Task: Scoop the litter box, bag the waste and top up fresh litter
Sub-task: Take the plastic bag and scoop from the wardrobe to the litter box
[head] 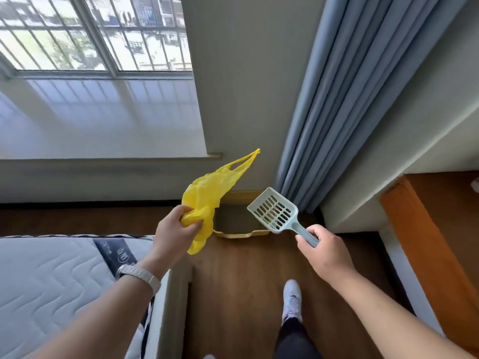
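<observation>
A yellow litter box (243, 233) sits on the wooden floor against the wall, grey litter inside, partly hidden by the bag and scoop. My left hand (174, 230) grips a crumpled yellow plastic bag (207, 193), whose handles stick up to the right. My right hand (322, 251) holds the handle of a pale blue slotted litter scoop (274, 211), its head raised above the box's right side. Both hands hover in the air in front of the box.
A mattress (51, 275) and bed frame stand at the lower left. Blue curtains (337, 112) hang right of the box beside a wall corner. An orange board (427, 244) leans at the right. My shoe (292, 299) rests on the floor.
</observation>
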Demonstrator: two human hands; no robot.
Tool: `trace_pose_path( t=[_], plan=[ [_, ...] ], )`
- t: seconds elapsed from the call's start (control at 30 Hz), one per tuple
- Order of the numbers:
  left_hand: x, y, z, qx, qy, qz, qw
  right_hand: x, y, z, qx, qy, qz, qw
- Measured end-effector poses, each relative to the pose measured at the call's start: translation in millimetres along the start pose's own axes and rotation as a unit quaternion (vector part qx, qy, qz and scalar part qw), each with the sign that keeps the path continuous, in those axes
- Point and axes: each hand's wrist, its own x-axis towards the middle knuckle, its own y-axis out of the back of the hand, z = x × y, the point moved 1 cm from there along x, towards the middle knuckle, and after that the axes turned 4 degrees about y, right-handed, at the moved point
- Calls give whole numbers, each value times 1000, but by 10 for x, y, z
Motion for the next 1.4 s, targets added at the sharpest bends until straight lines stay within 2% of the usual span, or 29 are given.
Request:
trace_pose_path(
  t=[0.3,0.53,0.67,0.87,1.1,1.4],
  plan=[
    [648,-837,583,13,106,56,993,1649,252,507,-33,66,-110,991],
    [847,-1126,663,1,136,80,987,2218,-97,643,-41,58,-186,980],
    [1174,-1304,161,7,161,88,983,2402,-569,775,-33,41,-177,983],
    [1782,-1938,-834,28,203,51,977,2627,-1467,1236,-35,17,-166,985],
    [2317,-2725,-1802,24,193,22,981,2962,-2651,1851,-34,22,-186,982],
    [3061,-3382,-3450,-5,187,82,979,3462,-4551,2698,-126,72,-223,964]
  ],
)
